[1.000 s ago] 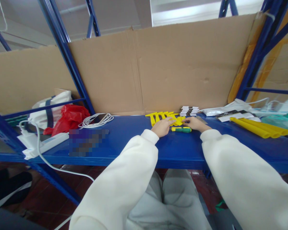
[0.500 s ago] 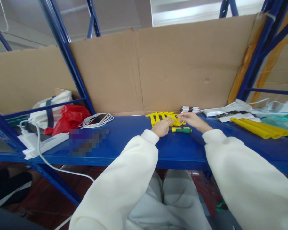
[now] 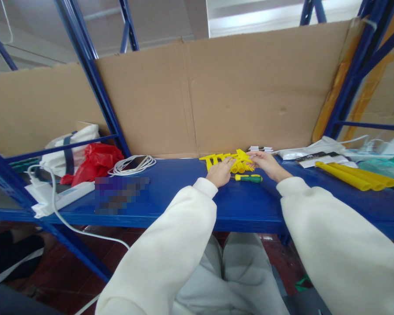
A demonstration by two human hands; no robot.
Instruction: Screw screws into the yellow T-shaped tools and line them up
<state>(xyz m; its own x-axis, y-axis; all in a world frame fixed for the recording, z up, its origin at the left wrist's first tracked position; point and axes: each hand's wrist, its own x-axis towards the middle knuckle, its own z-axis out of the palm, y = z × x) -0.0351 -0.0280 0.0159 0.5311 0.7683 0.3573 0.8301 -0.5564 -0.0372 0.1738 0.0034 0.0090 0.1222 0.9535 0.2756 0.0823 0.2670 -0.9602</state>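
- So the yellow piece (image 3: 243, 153) that matters sits between the two hands, toward the back edge of the worktop (image 3: 177, 197) and a bit right of its middle.
- Right hand (image 3: 265, 163) is the nearer one: its fingertips meet the piece's right side, so the piece lies straight left of that grip. Fingers are narrow and look like they're pinching it, though the contact is tiny from here.
- The piece is tipped up off the others. Its long axis seems to slant from back-left down to front-right, but it's too small and overlapped to swear to that.
- Left hand (image 3: 219, 173) is on the front-left side of it, fingers on or right over the yellow pile (image 3: 215, 160). Can't tell if it's gripping anything or just steadying stuff.
- That pile spreads left of the raised piece, running along near the back edge, with some round yellow ends poking toward the front edge just below it.
- Screwdriver (image 3: 249, 178) lies on the front-edge side of the pile, between the hands, pretty much parallel to the front edge, green handle end pointing right. Neither hand's holding it.
- White stack (image 3: 260, 148) is at the back edge, partly hidden behind the right hand.
- Yellow tubes (image 3: 357, 176) are well apart, over toward the right end.
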